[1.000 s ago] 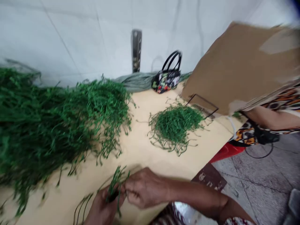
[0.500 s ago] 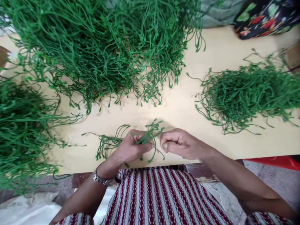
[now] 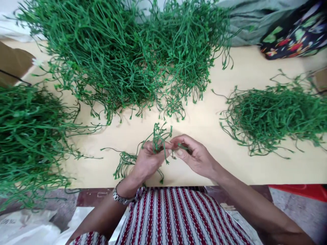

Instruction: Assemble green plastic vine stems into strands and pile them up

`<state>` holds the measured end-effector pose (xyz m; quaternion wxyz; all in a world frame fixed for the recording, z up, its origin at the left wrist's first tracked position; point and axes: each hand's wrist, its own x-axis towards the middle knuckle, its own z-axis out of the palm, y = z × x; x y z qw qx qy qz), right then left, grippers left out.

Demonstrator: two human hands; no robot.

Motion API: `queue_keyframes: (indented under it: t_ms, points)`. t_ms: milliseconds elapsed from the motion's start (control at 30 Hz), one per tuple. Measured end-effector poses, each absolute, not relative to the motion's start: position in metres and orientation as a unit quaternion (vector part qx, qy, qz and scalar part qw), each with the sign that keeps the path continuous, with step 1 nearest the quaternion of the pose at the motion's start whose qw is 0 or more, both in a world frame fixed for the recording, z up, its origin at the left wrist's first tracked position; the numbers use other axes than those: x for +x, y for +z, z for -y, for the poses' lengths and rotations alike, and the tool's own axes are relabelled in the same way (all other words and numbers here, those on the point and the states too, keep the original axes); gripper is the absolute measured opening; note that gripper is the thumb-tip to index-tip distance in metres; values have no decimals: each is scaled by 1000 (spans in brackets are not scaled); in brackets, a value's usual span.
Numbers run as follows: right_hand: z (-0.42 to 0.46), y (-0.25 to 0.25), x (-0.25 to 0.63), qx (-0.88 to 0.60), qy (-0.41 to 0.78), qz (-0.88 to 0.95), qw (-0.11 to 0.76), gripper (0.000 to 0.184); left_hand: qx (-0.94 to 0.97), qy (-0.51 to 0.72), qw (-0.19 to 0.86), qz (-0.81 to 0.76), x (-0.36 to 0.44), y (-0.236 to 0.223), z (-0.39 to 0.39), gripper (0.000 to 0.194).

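My left hand (image 3: 150,158) is closed round a small bunch of green stems (image 3: 159,136), thin and curly with little forked tips. Close beside it, my right hand (image 3: 195,154) pinches a green stem (image 3: 184,147) between thumb and forefinger, right at the left hand's fingertips. Fingers partly hide where the stems meet. Under and left of my left hand, a small loose heap of stems (image 3: 125,161) lies on the pale table (image 3: 196,119).
A big pile of green stems (image 3: 122,61) covers the back, another pile (image 3: 30,132) hangs over the left front edge, and a third (image 3: 278,115) lies at right. Dark flowered cloth (image 3: 293,37) sits at the back right. A brown box (image 3: 15,64) stands at the far left.
My right hand, closed just apart from the left before, now meets it and pinches a stem. The bunch in my left hand has turned more upright. The view has shifted slightly.
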<state>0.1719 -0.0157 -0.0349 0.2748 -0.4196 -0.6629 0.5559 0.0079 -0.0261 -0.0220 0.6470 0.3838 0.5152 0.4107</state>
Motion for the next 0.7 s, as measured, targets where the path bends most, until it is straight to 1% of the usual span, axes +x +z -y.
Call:
queue_keyframes:
  t_ms: [33,167,267,367,467,567,633,700]
  points:
    - [17,-36,169,-414,567,656,277,30,391,423,634,-517,10,-22,27,3]
    - [20,-40,163,-382,624,616,292,33,458,438,566,-526,14,-28,28,10]
    - [21,-38,163,-394,610,622,292,29,512,411,528,-539,13,-33,29,11]
    - [21,-32,166,-425,510,700,262,22,516,358,568,-532,9,-33,30,8]
    - [21,-26,171,-401,445,775,203,20,557,292,598,-496,6,-28,31,7]
    - [19,-26,176,-348,439,810,172,24,605,226,613,-455,0,-25,30,11]
    - [18,-26,180,-312,451,821,158,29,589,178,654,-440,-6,-21,28,14]
    - [17,-22,189,-285,466,825,144,30,556,159,689,-438,-11,-17,24,17]
